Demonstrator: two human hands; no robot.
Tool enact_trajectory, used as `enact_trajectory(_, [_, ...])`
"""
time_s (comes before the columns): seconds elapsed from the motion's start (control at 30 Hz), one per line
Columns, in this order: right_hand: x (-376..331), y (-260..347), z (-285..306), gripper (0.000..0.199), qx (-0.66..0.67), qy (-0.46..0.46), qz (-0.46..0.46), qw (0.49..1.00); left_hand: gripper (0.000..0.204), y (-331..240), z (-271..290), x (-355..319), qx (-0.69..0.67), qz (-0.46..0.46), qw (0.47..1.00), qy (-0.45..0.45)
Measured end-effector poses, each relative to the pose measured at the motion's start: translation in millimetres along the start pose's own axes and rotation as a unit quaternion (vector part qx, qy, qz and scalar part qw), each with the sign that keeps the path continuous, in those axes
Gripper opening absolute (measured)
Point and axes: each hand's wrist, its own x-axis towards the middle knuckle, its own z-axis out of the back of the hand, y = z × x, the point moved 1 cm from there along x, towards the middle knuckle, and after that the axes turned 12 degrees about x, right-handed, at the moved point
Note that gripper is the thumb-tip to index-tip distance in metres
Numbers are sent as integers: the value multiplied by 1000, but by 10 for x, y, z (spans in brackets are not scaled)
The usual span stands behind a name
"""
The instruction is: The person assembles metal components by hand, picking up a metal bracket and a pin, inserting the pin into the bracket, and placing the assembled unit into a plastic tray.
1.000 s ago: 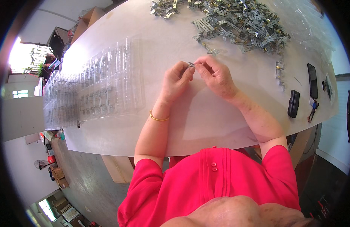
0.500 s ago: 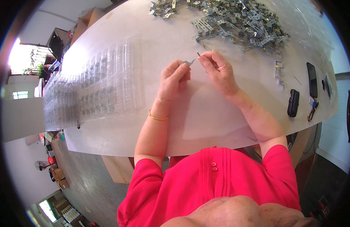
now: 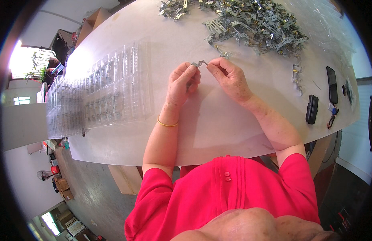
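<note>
Between the thumb and fingers of my left hand (image 3: 182,83) is a small grey metal bracket (image 3: 199,63), its end sticking out toward the right. My right hand (image 3: 231,78) is pinched on a thin metal pin (image 3: 206,63), whose tip meets the bracket or lies just beside it; I cannot tell which. Both hands are above the middle of the table. Beyond them lies a large heap of metal brackets (image 3: 262,26), some with brass-coloured parts. A few loose brackets (image 3: 223,52) lie at the heap's near edge, close to my right hand.
Clear plastic trays (image 3: 101,92) holding metal parts are stacked at the left of the white table (image 3: 218,132). On the right are a row of brackets (image 3: 296,76), a thin rod (image 3: 316,84), a black case (image 3: 312,109), a phone (image 3: 332,84) and keys (image 3: 332,118). Plastic film (image 3: 322,24) lies far right.
My right hand has come slightly down and left, bringing the pin to the bracket. The bracket in my left hand has turned and shows more. A loose bracket by the heap is now uncovered.
</note>
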Motion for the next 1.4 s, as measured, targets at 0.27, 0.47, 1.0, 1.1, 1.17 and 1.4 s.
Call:
enact_trajectory(0.27, [14, 46, 15, 12, -54, -5, 4, 999, 21, 11, 28, -15, 57, -23, 998, 1])
enact_trajectory(0.47, [25, 12, 38, 9, -57, -5, 31, 998, 20, -18, -20, -37, 187, -39, 981, 14])
enact_trajectory(1.0, [66, -9, 82, 10, 98, 61, -87, 990, 13, 63, -127, -81, 341, -111, 932, 59])
enact_trajectory(1.1, [72, -11, 85, 9, 130, 3, -40, 991, 11, 105, -157, -78, 311, -130, 942, 8])
enact_trajectory(1.17, [94, -19, 90, 10, 96, 0, 2, 995, 10, 111, -172, -76, 311, -149, 938, -34])
enact_trajectory(1.4, [70, 7, 81, 12, 122, 30, -84, 989, 12, 110, -206, -49, 365, -224, 899, -91])
